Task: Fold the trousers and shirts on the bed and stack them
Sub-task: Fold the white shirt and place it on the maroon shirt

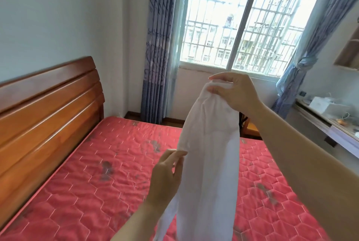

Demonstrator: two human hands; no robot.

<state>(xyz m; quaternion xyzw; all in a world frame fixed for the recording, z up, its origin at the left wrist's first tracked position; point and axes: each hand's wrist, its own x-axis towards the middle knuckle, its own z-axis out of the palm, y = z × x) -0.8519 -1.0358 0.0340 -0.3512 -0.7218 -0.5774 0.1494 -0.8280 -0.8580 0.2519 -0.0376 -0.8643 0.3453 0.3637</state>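
A white garment [209, 153] hangs upright in the air above the bed [93, 182], its lower end running out of the frame at the bottom. My right hand [235, 93] grips the bunched top of the cloth, raised in front of the window. Lower down, my left hand [167, 174] pinches the garment's left edge between thumb and fingers. Whether it is a shirt or trousers cannot be told. No other clothes show on the bed.
The bed has a red quilted mattress cover and a wooden headboard [44, 108] on the left. A barred window [242, 31] with blue curtains [157, 50] is straight ahead. A cluttered desk [330, 120] runs along the right wall.
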